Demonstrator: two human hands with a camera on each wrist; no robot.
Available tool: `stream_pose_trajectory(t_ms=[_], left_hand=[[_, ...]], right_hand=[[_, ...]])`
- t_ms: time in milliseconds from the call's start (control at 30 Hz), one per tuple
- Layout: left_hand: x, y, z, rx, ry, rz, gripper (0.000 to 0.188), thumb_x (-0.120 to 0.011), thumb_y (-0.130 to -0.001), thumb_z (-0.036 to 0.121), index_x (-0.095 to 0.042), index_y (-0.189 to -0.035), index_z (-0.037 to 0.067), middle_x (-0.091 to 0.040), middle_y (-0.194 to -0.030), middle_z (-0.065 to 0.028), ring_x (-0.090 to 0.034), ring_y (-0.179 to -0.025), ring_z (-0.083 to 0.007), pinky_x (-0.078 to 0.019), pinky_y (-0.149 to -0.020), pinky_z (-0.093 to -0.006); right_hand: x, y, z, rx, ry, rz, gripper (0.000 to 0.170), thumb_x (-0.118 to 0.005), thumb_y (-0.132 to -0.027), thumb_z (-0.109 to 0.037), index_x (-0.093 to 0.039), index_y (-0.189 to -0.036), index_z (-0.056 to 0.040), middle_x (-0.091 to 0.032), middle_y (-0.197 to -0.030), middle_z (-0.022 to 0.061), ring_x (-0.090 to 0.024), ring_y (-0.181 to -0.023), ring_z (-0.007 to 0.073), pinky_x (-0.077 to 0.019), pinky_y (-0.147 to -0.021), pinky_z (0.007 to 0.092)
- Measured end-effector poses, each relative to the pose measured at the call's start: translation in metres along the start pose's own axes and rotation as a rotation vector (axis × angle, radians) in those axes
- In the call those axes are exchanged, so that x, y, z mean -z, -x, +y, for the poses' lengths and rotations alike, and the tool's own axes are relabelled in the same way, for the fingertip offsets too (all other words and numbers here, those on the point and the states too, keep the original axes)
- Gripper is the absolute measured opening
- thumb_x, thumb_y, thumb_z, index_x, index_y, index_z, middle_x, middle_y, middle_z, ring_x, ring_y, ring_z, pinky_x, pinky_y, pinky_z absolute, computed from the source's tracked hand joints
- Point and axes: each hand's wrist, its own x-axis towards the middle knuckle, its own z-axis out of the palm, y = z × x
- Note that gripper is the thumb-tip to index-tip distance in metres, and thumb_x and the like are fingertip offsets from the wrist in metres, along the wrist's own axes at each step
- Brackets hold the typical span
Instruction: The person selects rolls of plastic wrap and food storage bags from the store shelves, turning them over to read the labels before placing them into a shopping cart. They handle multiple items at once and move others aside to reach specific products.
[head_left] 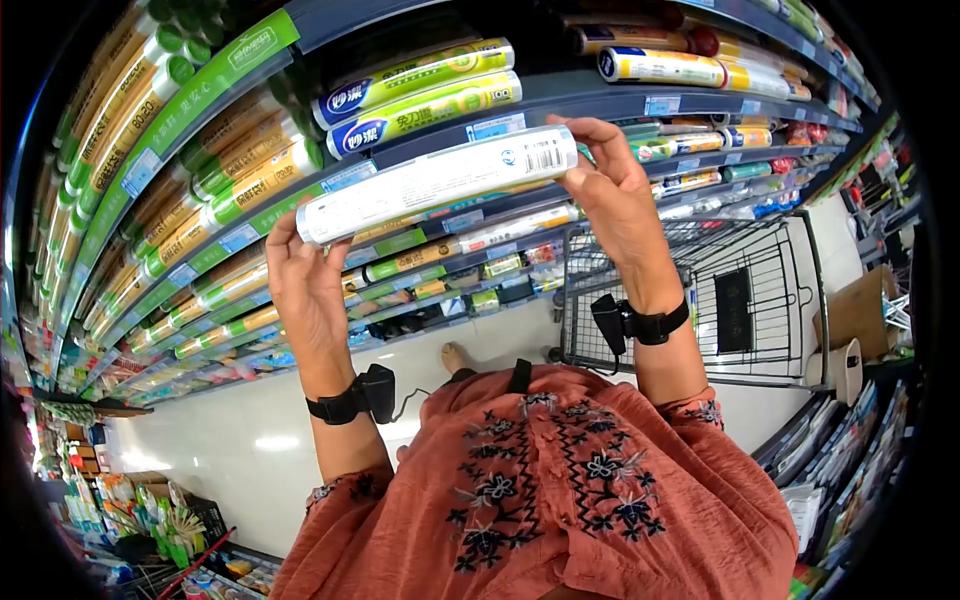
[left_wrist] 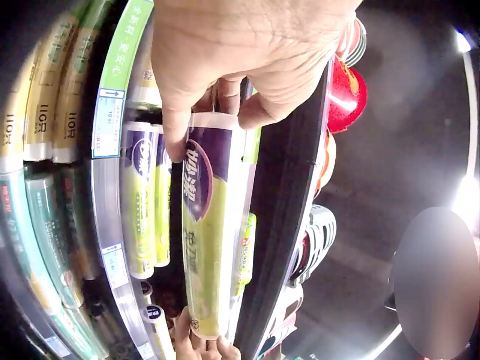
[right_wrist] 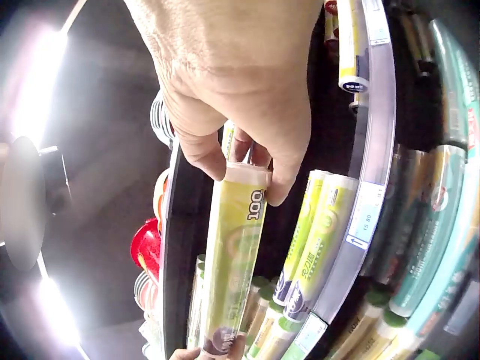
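Note:
A long, slim roll pack (head_left: 430,188) is held up level in front of the shelves, its white back with a barcode facing the head camera. My left hand (head_left: 312,290) grips one end, thumb and fingers on either side of it. At the other end my right hand (head_left: 618,205) pinches the pack between thumb and fingers. The left wrist view shows its yellow-green front with a purple brand patch (left_wrist: 199,180). In the right wrist view, the number 100 (right_wrist: 256,205) is printed near the right hand's end.
Matching green packs (head_left: 425,115) lie on the shelf just behind. More rolls with green caps (head_left: 250,190) fill the shelves at left. A wire shopping cart (head_left: 700,300) stands at right, over a pale tiled floor (head_left: 230,430). Red goods (left_wrist: 346,97) sit on an upper shelf.

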Motion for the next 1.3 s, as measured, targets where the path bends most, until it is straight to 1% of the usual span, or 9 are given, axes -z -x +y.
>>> stream_pose_trajectory(t_ms=[100,267,333,433,500,700,800,1033,1300], left_hand=[[-0.007,0.002,0.003,-0.001,-0.067,0.013,0.041,-0.054,-0.092,0.006,-0.045,-0.131,-0.001,-0.049,-0.135,-0.0173,-0.051,-0.125,-0.0262,-0.0484,-0.104,-0.0442],[-0.011,0.000,0.001,0.000,-0.070,-0.022,0.038,-0.054,-0.094,0.007,-0.047,-0.130,-0.002,-0.051,-0.130,-0.0169,-0.054,-0.122,-0.0247,-0.0509,-0.102,-0.0418],[-0.013,0.000,0.001,0.013,-0.075,-0.023,0.037,-0.054,-0.095,0.007,-0.047,-0.130,-0.003,-0.053,-0.128,-0.0168,-0.056,-0.119,-0.0238,-0.0526,-0.100,-0.0406],[-0.014,-0.001,0.000,0.046,-0.116,-0.007,0.042,-0.059,-0.094,0.012,-0.047,-0.132,-0.002,-0.051,-0.131,-0.0146,-0.057,-0.119,-0.0252,-0.0525,-0.100,-0.0422],[-0.015,-0.001,-0.002,0.044,-0.123,-0.010,0.042,-0.059,-0.095,0.013,-0.047,-0.133,-0.002,-0.051,-0.130,-0.0143,-0.057,-0.119,-0.0249,-0.0533,-0.099,-0.0410],[-0.023,0.002,0.001,0.040,-0.185,-0.010,0.045,-0.061,-0.096,0.016,-0.046,-0.135,-0.001,-0.051,-0.130,-0.0139,-0.058,-0.118,-0.0228,-0.0544,-0.097,-0.0383],[-0.025,0.002,-0.001,0.032,-0.231,-0.009,0.047,-0.060,-0.098,0.020,-0.045,-0.137,-0.001,-0.051,-0.133,-0.0137,-0.059,-0.116,-0.0212,-0.0552,-0.095,-0.0371],[-0.027,0.004,-0.004,-0.002,-0.341,-0.009,0.047,-0.056,-0.101,0.028,-0.046,-0.140,0.002,-0.049,-0.139,-0.0128,-0.061,-0.112,-0.0193,-0.0570,-0.088,-0.0347],[-0.024,0.005,-0.006,0.018,-0.339,-0.022,0.048,-0.057,-0.101,0.031,-0.049,-0.138,0.002,-0.053,-0.136,-0.0125,-0.062,-0.111,-0.0192,-0.0576,-0.087,-0.0343]], right_hand=[[0.002,0.000,-0.001,-0.009,0.028,0.012,0.045,-0.062,-0.088,-0.005,-0.048,-0.130,-0.0021,-0.050,-0.141,0.0162,-0.052,-0.128,0.0225,-0.0393,-0.110,0.0361],[0.008,0.001,-0.001,-0.033,0.019,0.051,0.044,-0.061,-0.088,-0.004,-0.049,-0.129,-0.0030,-0.050,-0.141,0.0162,-0.051,-0.129,0.0226,-0.0403,-0.109,0.0353],[0.012,0.001,0.000,-0.040,0.043,0.051,0.044,-0.062,-0.089,-0.007,-0.049,-0.130,-0.0027,-0.051,-0.139,0.0159,-0.052,-0.128,0.0225,-0.0422,-0.108,0.0359],[0.016,0.001,-0.001,-0.061,0.054,0.056,0.045,-0.063,-0.089,-0.010,-0.049,-0.131,-0.0022,-0.052,-0.137,0.0157,-0.053,-0.125,0.0227,-0.0441,-0.108,0.0366],[0.017,0.001,0.000,-0.062,0.045,0.062,0.045,-0.064,-0.090,-0.012,-0.049,-0.131,-0.0017,-0.053,-0.135,0.0157,-0.054,-0.123,0.0227,-0.0454,-0.107,0.0373],[0.027,0.000,0.007,-0.087,0.029,0.095,0.043,-0.062,-0.091,-0.010,-0.050,-0.130,-0.0010,-0.056,-0.125,0.0127,-0.057,-0.119,0.0217,-0.0475,-0.106,0.0391],[0.026,0.001,0.003,-0.101,0.053,0.103,0.043,-0.063,-0.092,-0.012,-0.050,-0.132,-0.0010,-0.057,-0.121,0.0114,-0.058,-0.116,0.0210,-0.0493,-0.103,0.0384],[0.033,0.001,0.006,-0.119,0.078,0.118,0.049,-0.067,-0.093,-0.022,-0.052,-0.135,-0.0018,-0.059,-0.118,0.0100,-0.059,-0.108,0.0181,-0.0512,-0.093,0.0328],[0.032,0.003,0.005,-0.130,0.101,0.124,0.051,-0.068,-0.093,-0.027,-0.054,-0.134,-0.0014,-0.060,-0.117,0.0101,-0.060,-0.103,0.0171,-0.0520,-0.090,0.0322]])
